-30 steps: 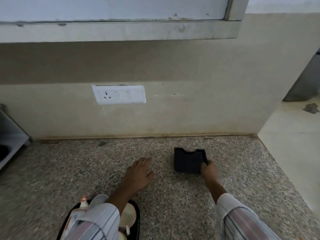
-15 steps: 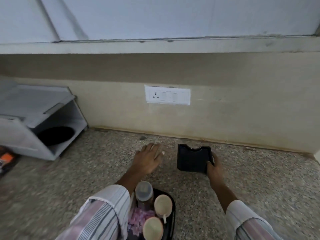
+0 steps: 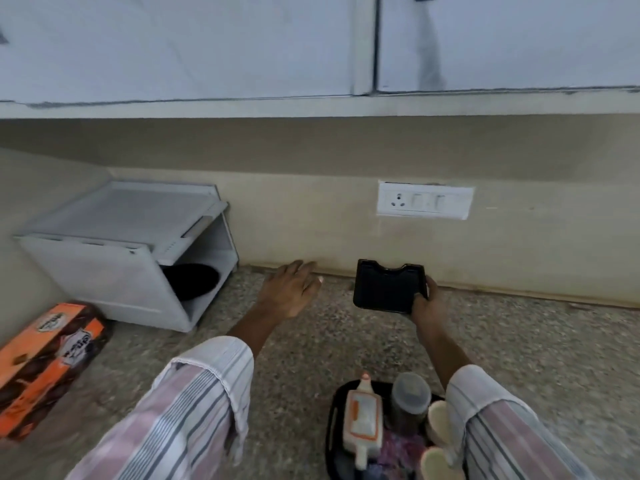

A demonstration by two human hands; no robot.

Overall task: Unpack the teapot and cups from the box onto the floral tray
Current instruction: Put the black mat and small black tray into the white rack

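Observation:
The floral tray (image 3: 333, 424) lies on the counter at the bottom, between my arms. On it stand a white and orange teapot (image 3: 363, 419), a dark lidded jar (image 3: 410, 400) and cream cups (image 3: 439, 422), partly hidden by my right sleeve. My right hand (image 3: 426, 304) grips the near right corner of a small black tray (image 3: 384, 287) close to the wall. My left hand (image 3: 290, 289) hovers with fingers spread over the counter, left of the black tray. An orange and brown box (image 3: 45, 362) lies at the far left.
A white open-fronted rack (image 3: 114, 244) with a dark pan (image 3: 192, 280) inside stands at the left against the wall. A switch and socket plate (image 3: 424, 200) is on the wall. White upper cabinets (image 3: 311, 43) hang overhead. The speckled granite counter (image 3: 304, 368) stretches across.
The view has swung left, bringing the rack and the orange box into sight. My right hand still grips the black tray, which sits nearer the wall. My left hand stays spread beside it.

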